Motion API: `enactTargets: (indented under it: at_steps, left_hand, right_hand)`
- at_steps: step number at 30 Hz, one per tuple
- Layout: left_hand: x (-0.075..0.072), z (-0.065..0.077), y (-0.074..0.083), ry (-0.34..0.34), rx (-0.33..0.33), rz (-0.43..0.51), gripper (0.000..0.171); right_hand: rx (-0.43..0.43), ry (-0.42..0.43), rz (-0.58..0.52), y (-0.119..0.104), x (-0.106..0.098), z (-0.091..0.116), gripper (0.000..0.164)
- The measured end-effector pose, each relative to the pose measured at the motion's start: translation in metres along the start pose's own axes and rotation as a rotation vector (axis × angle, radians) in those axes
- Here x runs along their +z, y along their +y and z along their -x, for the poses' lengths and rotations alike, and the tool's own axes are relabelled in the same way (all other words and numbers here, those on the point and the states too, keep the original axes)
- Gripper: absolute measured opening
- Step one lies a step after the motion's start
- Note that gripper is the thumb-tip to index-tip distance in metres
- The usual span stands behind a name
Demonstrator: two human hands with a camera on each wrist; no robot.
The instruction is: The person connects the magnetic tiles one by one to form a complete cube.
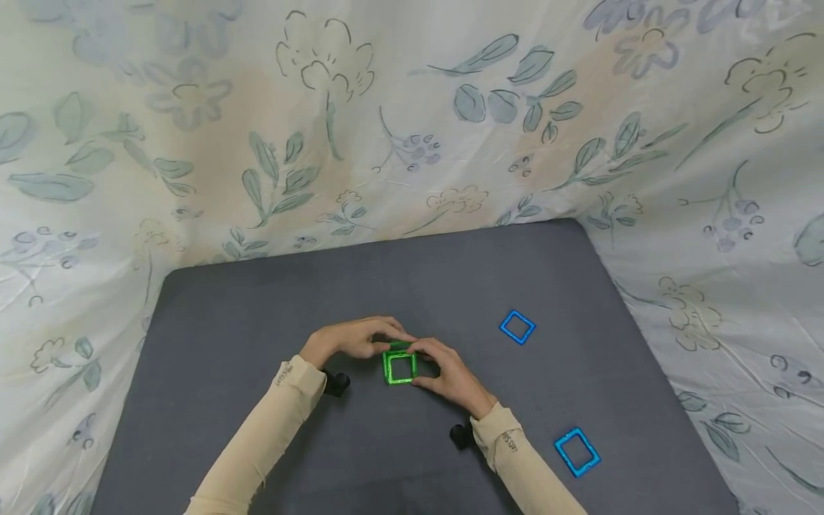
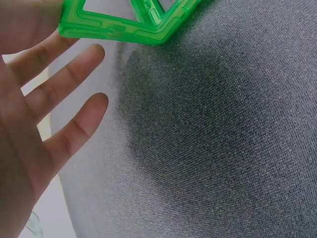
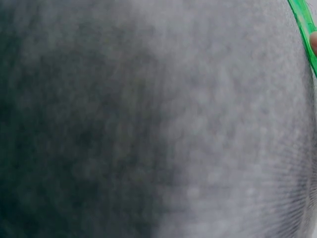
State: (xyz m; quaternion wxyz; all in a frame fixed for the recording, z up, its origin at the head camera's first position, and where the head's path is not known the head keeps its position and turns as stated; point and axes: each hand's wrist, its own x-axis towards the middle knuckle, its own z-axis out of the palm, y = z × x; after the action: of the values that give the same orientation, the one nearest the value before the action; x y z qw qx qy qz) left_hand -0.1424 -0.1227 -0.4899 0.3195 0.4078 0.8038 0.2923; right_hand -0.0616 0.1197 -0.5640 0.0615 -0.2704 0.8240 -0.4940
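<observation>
Several green square magnetic tiles, open in the middle, stand joined at angles on the dark table. My left hand pinches them at the back left, and its other fingers are spread loosely below in the left wrist view. There, the green tiles meet in a corner at the top. From the right side my right hand grips the tiles, thumb at the near corner and fingers at the far one. Only a fingertip on a green edge shows in the right wrist view. The hands partly hide the back tiles.
Two blue square tiles lie flat on the grey table: one blue tile at the back right, another blue tile nearer, right of my right forearm. A flowered cloth hangs around the table's back and sides.
</observation>
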Motion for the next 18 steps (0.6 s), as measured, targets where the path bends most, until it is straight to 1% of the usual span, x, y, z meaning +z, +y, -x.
enactTargets:
  at_steps: [6,9,13,18]
  left_hand:
    - [0.0004,0.0014,-0.0002,0.001,-0.001,0.002,0.044]
    - [0.0016,0.0026,-0.0012,0.008,-0.014,-0.002,0.044]
    - [0.004,0.004,-0.0028,0.019,-0.028,-0.006,0.044]
    - [0.0068,0.0062,-0.0045,0.04,-0.021,-0.026,0.045]
  right_hand:
    - [-0.005,-0.011,0.002,-0.002,-0.0019,0.0008,0.059]
    - [-0.012,-0.01,-0.001,-0.0026,-0.0032,0.0016,0.062]
    - [-0.04,0.014,0.002,-0.0031,-0.0056,0.0036,0.065]
    - [-0.064,0.056,0.026,-0.0033,-0.0086,0.0069,0.065]
